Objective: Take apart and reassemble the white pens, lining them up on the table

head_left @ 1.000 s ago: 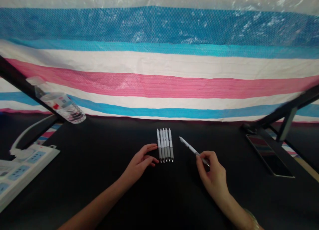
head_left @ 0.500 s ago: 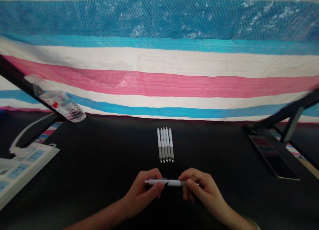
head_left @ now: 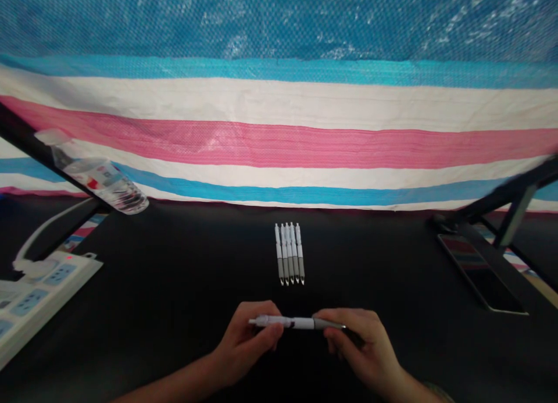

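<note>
Pen row (head_left: 289,255) on table (head_left: 196,263) — phone (head_left: 482,272) right, power strip (head_left: 45,286) left (bottle (head_left: 107,183) behind it)

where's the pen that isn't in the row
In the head view, the single pen is held at lower centre between the left hand and right hand, below the row of five pens.

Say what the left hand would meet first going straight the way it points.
Beyond the pen it holds, the left hand would probably meet the right hand at the pen's other end, though depth is unclear.
</note>
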The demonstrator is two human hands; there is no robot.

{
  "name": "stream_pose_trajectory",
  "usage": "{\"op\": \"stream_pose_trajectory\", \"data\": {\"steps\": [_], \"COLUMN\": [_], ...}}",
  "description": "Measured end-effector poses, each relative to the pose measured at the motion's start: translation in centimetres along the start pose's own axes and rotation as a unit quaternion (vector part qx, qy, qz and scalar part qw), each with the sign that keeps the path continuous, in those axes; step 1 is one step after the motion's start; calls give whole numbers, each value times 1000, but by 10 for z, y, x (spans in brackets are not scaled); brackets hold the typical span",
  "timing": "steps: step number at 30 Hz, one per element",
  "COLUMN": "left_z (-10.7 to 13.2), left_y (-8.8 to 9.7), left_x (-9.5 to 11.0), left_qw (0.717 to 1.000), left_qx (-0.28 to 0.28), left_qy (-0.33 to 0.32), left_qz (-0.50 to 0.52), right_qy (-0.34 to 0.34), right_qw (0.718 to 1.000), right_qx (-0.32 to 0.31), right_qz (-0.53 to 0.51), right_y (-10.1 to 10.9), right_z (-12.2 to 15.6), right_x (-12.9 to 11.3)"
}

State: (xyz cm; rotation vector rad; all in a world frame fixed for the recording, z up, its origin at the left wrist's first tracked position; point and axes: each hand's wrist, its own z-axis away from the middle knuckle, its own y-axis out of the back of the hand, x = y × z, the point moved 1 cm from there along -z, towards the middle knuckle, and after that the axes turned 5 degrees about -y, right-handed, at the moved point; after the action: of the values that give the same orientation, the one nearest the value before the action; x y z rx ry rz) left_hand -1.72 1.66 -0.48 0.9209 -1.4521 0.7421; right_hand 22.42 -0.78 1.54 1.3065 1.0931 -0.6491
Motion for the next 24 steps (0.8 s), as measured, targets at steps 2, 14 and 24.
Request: {"op": "stream_pose_trajectory", "data": {"steps": [2, 14, 24], "left_z": [1, 1, -5], "left_y": [0, -6, 2], "left_x": [-2, -8, -2], "left_qw": [1000, 995, 995], "left_qx": [5, 39, 23], "left_qy": [-15, -43, -33], "left_qz": [-13, 81, 87], "right_qy": [44, 83, -66], "right_qw": [998, 991, 995], "right_qx": [32, 64, -40], "right_qz": [31, 80, -67], "right_y": [0, -3, -1], "right_z": [2, 7, 5], "right_x": [-1, 3, 6]}}
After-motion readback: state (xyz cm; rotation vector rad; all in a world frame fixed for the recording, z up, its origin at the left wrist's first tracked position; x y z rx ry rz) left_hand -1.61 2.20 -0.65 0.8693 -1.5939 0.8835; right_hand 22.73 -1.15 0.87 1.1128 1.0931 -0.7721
